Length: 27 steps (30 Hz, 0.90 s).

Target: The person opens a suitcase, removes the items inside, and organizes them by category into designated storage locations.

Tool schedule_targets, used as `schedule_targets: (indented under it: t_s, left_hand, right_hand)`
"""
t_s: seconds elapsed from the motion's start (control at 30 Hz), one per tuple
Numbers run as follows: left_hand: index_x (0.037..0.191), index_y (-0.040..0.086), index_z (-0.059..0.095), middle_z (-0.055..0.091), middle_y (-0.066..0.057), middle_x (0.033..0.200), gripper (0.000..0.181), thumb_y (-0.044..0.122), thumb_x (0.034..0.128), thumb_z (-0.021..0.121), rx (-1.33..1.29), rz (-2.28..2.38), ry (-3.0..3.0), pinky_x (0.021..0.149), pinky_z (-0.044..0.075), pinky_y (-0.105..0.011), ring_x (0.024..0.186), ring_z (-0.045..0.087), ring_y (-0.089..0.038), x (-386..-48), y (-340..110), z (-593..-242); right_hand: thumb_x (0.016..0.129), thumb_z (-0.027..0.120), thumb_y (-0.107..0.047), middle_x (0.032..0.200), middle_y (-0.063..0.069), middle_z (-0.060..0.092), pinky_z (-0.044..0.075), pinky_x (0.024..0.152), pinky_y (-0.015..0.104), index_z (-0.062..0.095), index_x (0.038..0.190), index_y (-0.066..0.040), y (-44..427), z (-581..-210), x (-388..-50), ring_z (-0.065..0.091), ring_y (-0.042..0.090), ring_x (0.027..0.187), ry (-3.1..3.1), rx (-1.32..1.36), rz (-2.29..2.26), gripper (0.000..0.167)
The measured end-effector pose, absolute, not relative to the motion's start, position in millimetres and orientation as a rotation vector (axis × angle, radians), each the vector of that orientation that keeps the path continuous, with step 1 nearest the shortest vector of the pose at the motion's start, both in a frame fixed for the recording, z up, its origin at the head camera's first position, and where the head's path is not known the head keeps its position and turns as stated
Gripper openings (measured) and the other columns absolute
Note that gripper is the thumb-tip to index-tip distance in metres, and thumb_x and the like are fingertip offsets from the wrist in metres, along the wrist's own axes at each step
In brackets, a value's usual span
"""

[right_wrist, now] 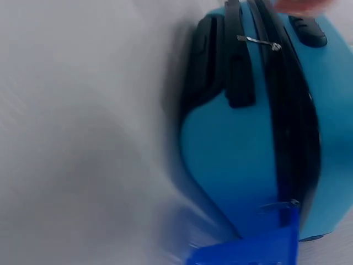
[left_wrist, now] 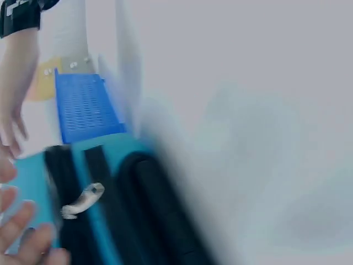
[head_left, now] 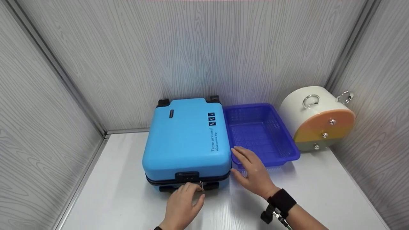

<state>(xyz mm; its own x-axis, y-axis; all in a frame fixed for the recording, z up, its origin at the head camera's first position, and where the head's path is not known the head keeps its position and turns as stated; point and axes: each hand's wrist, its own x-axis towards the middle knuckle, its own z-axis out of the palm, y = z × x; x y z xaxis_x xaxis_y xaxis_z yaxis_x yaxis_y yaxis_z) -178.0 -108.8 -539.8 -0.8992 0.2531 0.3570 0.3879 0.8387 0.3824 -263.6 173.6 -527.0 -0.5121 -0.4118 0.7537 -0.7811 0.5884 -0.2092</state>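
Note:
A light blue hard-shell suitcase (head_left: 187,137) lies flat, its black zipper (right_wrist: 289,110) running round the side. At its front, my left hand (head_left: 183,204) is beside a metal zipper pull (left_wrist: 84,200); in the left wrist view the fingers look relaxed and apart from the pull. By the suitcase's front right corner is my right hand (head_left: 254,174), fingers extended towards its side. Whether the fingertips touch the shell cannot be told. A second zipper pull (right_wrist: 278,205) shows on that side, close to the basket.
Right against the suitcase stands a blue plastic basket (head_left: 289,156) with perforated walls. Farther right is a white drum-shaped object (head_left: 306,105) with metal rings and a coloured front. Panel walls (head_left: 191,48) enclose the white table (head_left: 118,191) at the back and sides.

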Motion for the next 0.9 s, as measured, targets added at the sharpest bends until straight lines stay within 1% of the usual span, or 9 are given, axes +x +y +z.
schedule_targets:
  t_s: [0.07,0.13,0.23,0.33,0.43,0.53,0.6,0.77,0.9]
  left_hand:
    - [0.109,0.023,0.069,0.065,0.014,0.091,0.024,0.043,0.0955,0.071,-0.287,-0.776,-2.868,0.065,0.053,-0.032,0.076,0.061,-0.005,-181.1,-109.8,-545.0]
    - [0.114,0.02,0.07,0.065,0.014,0.085,0.035,0.049,0.0947,0.07,-0.115,-0.894,-2.949,0.063,0.052,-0.033,0.07,0.06,-0.005,-185.3,-110.5,-549.2]
    - [0.121,0.015,0.072,0.065,0.014,0.078,0.048,0.055,0.093,0.069,0.024,-1.063,-2.972,0.063,0.052,-0.036,0.063,0.058,-0.006,-190.5,-109.2,-554.3]
    - [0.122,0.015,0.074,0.064,0.013,0.074,0.054,0.059,0.0911,0.069,0.077,-1.182,-2.95,0.062,0.052,-0.037,0.058,0.058,-0.008,-193.5,-104.7,-559.1]
    - [0.12,0.014,0.075,0.065,0.009,0.07,0.056,0.061,0.0895,0.07,0.111,-1.29,-2.911,0.059,0.051,-0.036,0.054,0.059,-0.012,-195.8,-98.4,-562.4]
    - [0.117,0.014,0.076,0.066,0.006,0.068,0.055,0.06,0.0889,0.071,0.143,-1.354,-2.882,0.055,0.049,-0.034,0.053,0.059,-0.012,-198.2,-92.5,-564.9]
    - [0.117,0.014,0.076,0.066,0.005,0.067,0.05,0.056,0.0903,0.072,0.15,-1.372,-2.867,0.053,0.049,-0.033,0.053,0.06,-0.012,-199.3,-89.6,-565.9]
    - [0.113,0.017,0.076,0.063,0.009,0.066,0.03,0.042,0.0958,0.071,0.118,-1.333,-2.822,0.052,0.044,-0.031,0.053,0.058,-0.011,-199.8,-87.9,-567.5]
    - [0.107,0.021,0.079,0.061,0.013,0.064,0.021,0.038,0.097,0.07,0.083,-1.245,-2.776,0.053,0.043,-0.031,0.053,0.055,-0.008,-198.7,-90.5,-567.5]
  right_hand:
    - [0.089,0.079,-0.032,0.159,0.013,0.041,0.034,0.116,0.049,0.041,0.158,-0.009,169.6,-519.2,-267.4,0.038,0.033,0.145,-2.232,0.981,0.671,0.082]
    - [0.089,0.079,-0.042,0.166,0.011,0.03,0.028,0.119,0.051,0.031,0.162,-0.013,163.1,-513.0,-269.8,0.026,0.032,0.152,-2.318,1.019,0.614,0.092]
    - [0.087,0.078,-0.052,0.17,0.01,0.017,0.019,0.123,0.05,0.021,0.165,-0.016,151.7,-505.7,-273.8,0.014,0.03,0.155,-2.409,1.073,0.536,0.103]
    - [0.086,0.078,-0.057,0.171,0.01,0.014,0.012,0.125,0.047,0.016,0.166,-0.015,142.1,-500.5,-278.8,0.01,0.028,0.156,-2.439,1.118,0.491,0.109]
    - [0.084,0.079,-0.058,0.171,0.01,0.014,0.012,0.125,0.045,0.016,0.166,-0.014,136.0,-497.9,-283.2,0.011,0.028,0.156,-2.445,1.136,0.476,0.112]
    - [0.082,0.081,-0.059,0.17,0.009,0.017,0.015,0.125,0.045,0.019,0.165,-0.016,133.0,-498.5,-285.7,0.013,0.028,0.156,-2.452,1.129,0.485,0.113]
    - [0.081,0.081,-0.059,0.17,0.008,0.018,0.016,0.124,0.046,0.02,0.165,-0.017,131.7,-499.5,-286.1,0.013,0.027,0.156,-2.463,1.117,0.496,0.112]
    - [0.081,0.083,-0.056,0.169,0.006,0.021,0.02,0.123,0.049,0.025,0.164,-0.02,129.4,-501.2,-286.3,0.013,0.026,0.156,-2.461,1.102,0.522,0.108]
    - [0.081,0.084,-0.054,0.169,0.006,0.021,0.021,0.122,0.05,0.027,0.164,-0.019,128.5,-501.2,-287.4,0.014,0.027,0.156,-2.454,1.097,0.513,0.107]
